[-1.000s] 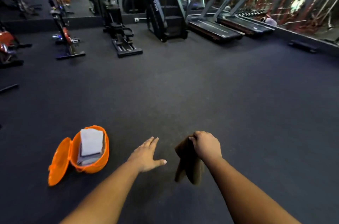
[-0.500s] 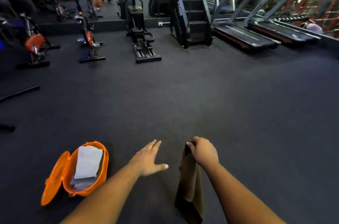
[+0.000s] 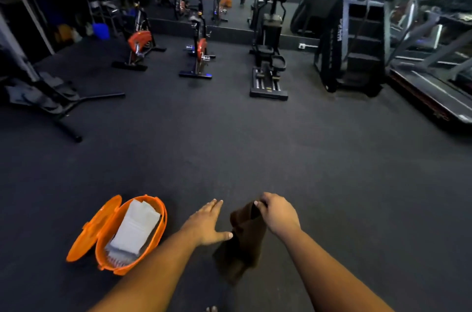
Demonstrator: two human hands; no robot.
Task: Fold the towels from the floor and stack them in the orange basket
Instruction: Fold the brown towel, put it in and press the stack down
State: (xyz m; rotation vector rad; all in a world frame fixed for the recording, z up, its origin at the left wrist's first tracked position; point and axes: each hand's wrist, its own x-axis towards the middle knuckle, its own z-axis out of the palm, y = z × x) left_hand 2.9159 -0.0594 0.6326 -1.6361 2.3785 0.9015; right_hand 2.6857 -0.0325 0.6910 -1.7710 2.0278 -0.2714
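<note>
A brown towel (image 3: 244,242) hangs from my right hand (image 3: 277,214), which pinches its top edge above the dark floor. My left hand (image 3: 208,223) is spread flat with straight fingers just left of the towel, its thumb tip touching the cloth. The orange basket (image 3: 158,228) stands on the floor at the lower left, its lid (image 3: 93,230) swung open to the left. Folded white and grey towels (image 3: 138,228) lie stacked inside it.
Dark rubber gym floor (image 3: 255,145) stretches ahead. Exercise bikes (image 3: 200,53), an elliptical (image 3: 268,56), a stair climber (image 3: 355,48) and a treadmill (image 3: 431,86) line the far side. A machine's legs (image 3: 63,104) reach in from the left. Toes (image 3: 212,309) show at the bottom edge.
The view has turned left, so the machines shifted right. The brown towel now hangs bunched, and my left thumb has come up against it. My right hand keeps its pinch.
</note>
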